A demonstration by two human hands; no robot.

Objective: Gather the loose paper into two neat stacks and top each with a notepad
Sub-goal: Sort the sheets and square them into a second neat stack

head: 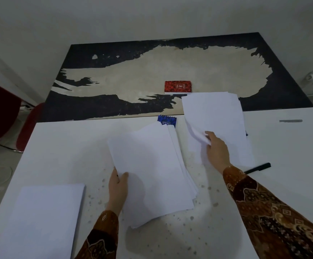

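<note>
We are mid-gathering: our left hand (pixel 118 186) pinches the fanned pile (pixel 152 174), our right hand (pixel 216 148) grips loose sheets (pixel 215 116), which probably need squaring next.

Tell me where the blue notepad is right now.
In the head view the blue notepad lies at the white table's far edge, near the middle, partly covered by the fanned paper sheets the left hand holds; the red notepad lies beyond it.
</note>
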